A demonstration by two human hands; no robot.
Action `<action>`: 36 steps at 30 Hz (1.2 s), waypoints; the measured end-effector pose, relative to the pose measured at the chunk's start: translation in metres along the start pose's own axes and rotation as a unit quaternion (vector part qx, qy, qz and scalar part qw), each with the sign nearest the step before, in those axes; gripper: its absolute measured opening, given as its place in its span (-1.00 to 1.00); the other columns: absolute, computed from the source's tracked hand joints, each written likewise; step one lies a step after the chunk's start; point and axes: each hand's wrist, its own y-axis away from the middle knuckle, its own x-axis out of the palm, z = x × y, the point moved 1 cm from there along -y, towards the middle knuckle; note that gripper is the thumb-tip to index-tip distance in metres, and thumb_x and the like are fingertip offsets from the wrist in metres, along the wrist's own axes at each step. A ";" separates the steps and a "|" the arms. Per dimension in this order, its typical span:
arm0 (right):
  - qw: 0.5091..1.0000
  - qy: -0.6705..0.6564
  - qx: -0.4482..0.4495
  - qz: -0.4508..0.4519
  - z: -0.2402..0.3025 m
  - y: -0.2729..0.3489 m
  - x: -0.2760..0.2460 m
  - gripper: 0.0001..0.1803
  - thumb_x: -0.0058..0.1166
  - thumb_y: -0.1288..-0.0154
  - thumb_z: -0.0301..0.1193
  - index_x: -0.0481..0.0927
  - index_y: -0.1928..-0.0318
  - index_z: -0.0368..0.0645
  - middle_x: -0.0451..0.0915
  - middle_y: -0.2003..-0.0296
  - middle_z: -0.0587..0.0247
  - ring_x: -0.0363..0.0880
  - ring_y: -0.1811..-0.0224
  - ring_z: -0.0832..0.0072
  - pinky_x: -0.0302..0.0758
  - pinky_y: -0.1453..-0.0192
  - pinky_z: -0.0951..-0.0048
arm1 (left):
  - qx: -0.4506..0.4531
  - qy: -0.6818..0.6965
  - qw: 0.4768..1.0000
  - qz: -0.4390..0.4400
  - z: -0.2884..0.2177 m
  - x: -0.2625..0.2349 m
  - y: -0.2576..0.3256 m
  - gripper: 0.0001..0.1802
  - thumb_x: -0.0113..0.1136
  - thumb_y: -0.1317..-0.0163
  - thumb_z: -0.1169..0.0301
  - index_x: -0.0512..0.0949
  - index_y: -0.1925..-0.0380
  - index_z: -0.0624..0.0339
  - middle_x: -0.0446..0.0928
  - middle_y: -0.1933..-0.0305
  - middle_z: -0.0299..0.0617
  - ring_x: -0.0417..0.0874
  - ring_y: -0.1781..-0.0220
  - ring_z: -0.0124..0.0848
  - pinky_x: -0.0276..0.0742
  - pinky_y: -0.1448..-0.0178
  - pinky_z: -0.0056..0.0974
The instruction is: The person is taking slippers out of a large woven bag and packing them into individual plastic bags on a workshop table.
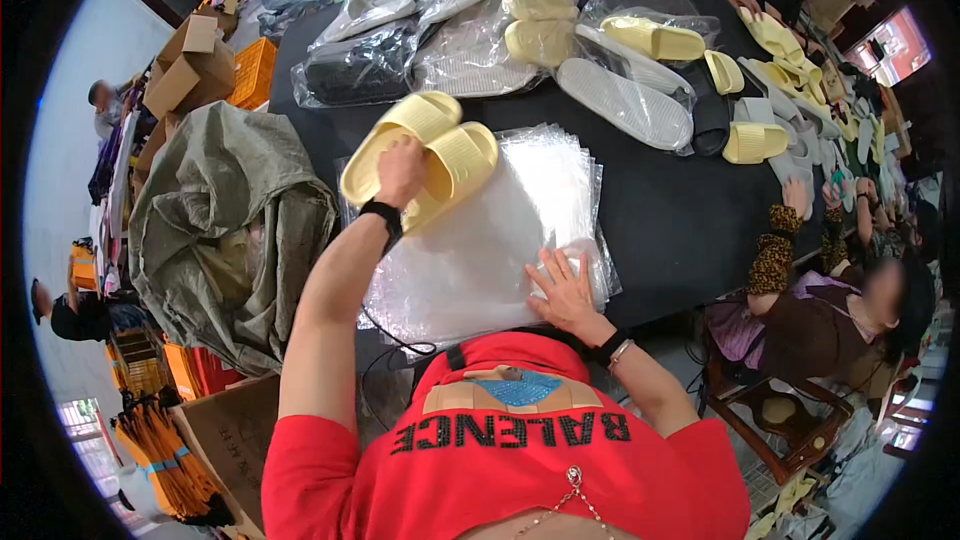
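My left hand (402,172) grips a pair of pale yellow slide sandals (462,165), its fingers closed at the inner sides where the two shoes meet. The pair is over the left part of a thick stack of clear plastic bags (535,190). Near the stack's lower right corner, my right hand (566,290) lies flat with its fingers spread, touching the top bag. Both wrists wear dark bands.
Bagged slides in yellow, grey and black (625,105) cover the far side of the black table (660,230). A large grey-green sack (225,230) stands at the left. Co-workers reach in at the right, where loose slides (790,70) lie. An orange crate (252,73) stands behind the sack.
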 end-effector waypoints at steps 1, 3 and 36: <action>1.000 -0.002 0.011 0.013 0.002 -0.003 -0.007 -0.44 0.01 -0.14 -0.09 0.38 -0.14 0.01 0.24 -0.21 0.06 0.13 -0.29 0.11 -0.10 -0.30 -0.19 | 0.000 0.003 0.998 -0.056 0.011 -0.010 0.004 -0.77 0.07 -0.12 0.27 0.50 0.43 0.24 0.51 0.31 -0.07 0.54 0.22 -0.13 0.47 0.21 -0.04; 0.997 -0.039 0.062 0.009 0.000 -0.006 -0.009 -0.42 0.04 -0.13 -0.15 0.33 -0.17 -0.05 0.23 -0.21 0.02 0.17 -0.25 0.07 0.00 -0.30 -0.06 | 0.023 0.033 0.996 -0.076 0.006 -0.040 0.013 -0.82 0.07 -0.08 0.36 0.48 0.41 0.26 0.50 0.32 -0.05 0.53 0.23 -0.10 0.47 0.22 -0.04; 0.999 -0.002 0.026 -0.023 -0.016 0.005 0.023 -0.27 -0.07 -0.20 -0.08 0.14 -0.27 -0.25 0.06 -0.30 -0.09 -0.04 -0.37 0.08 -0.15 -0.40 0.08 | 0.128 0.158 0.978 0.048 -0.049 0.012 0.145 -0.83 0.10 -0.03 0.35 0.45 0.43 0.23 0.44 0.35 -0.07 0.53 0.28 -0.12 0.45 0.23 -0.07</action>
